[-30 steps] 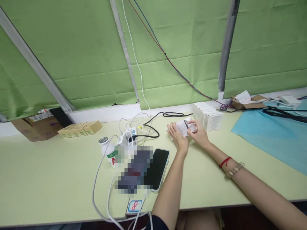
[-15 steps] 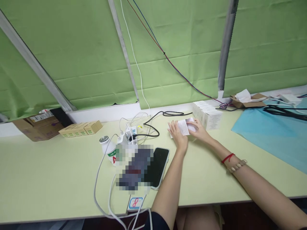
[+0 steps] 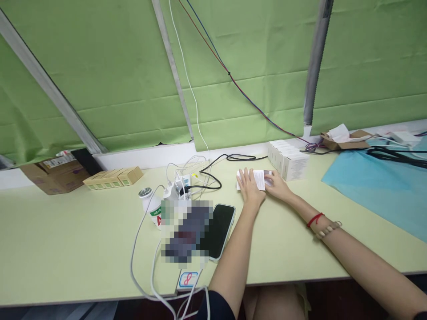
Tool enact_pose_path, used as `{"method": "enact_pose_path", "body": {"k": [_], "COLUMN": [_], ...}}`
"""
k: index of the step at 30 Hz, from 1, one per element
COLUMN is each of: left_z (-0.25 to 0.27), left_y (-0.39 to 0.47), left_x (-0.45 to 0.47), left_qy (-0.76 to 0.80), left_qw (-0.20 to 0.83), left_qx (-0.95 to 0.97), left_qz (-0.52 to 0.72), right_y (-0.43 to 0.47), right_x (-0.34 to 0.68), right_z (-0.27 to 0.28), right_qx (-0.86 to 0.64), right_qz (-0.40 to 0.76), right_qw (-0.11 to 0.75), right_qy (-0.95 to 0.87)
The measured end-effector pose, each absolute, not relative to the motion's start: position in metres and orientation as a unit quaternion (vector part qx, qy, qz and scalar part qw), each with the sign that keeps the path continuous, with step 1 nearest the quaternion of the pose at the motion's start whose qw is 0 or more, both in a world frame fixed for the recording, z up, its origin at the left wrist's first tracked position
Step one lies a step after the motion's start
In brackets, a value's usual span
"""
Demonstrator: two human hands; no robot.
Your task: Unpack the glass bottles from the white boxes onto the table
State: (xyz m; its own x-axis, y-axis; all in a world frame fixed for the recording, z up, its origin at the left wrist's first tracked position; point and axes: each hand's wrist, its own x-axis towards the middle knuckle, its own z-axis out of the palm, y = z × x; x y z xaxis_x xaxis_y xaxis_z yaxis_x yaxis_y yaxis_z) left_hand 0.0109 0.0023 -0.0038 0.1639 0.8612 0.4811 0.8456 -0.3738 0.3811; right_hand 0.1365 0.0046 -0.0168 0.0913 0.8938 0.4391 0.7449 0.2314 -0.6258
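A small white box [image 3: 259, 179] with printed lines lies on its side on the table. My left hand [image 3: 249, 187] wraps over its top and left part, fingers closed on it. My right hand [image 3: 279, 186] is at the box's right end, fingertips pinching a shiny, see-through greyish piece [image 3: 267, 177] that sticks partly out of that end. What this piece is I cannot make out; the fingers cover much of it. Just behind my right hand stands a row of similar white boxes [image 3: 293, 164].
To my left are a power strip [image 3: 171, 192] with cables, a white bottle [image 3: 150, 205] and a dark phone [image 3: 218, 231] beside a blurred area. Farther left sit small tan boxes [image 3: 113, 178] and a cardboard carton [image 3: 55, 175]. A blue sheet [image 3: 370, 186] covers the table's right side.
The white box has turned to lie more level, its printed side towards me. My right fingers have drawn together on the shiny piece at its right end; my left hand keeps its hold.
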Motion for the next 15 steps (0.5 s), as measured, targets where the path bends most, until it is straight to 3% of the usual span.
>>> {"method": "enact_pose_path", "body": {"k": [9, 15], "left_z": [-0.012, -0.008], "left_y": [0.000, 0.000], "left_x": [0.019, 0.021], "left_qy": [0.509, 0.513], "left_qw": [-0.070, -0.069], "left_qx": [0.794, 0.802], "left_qz": [0.325, 0.299], "right_y": [0.013, 0.013], "right_x": [0.135, 0.132], "right_z": [-0.028, -0.028], "right_qx": [-0.572, -0.581], "right_qz": [0.092, 0.136], "right_qw": [0.446, 0.476], "right_qy": [-0.682, -0.646]}}
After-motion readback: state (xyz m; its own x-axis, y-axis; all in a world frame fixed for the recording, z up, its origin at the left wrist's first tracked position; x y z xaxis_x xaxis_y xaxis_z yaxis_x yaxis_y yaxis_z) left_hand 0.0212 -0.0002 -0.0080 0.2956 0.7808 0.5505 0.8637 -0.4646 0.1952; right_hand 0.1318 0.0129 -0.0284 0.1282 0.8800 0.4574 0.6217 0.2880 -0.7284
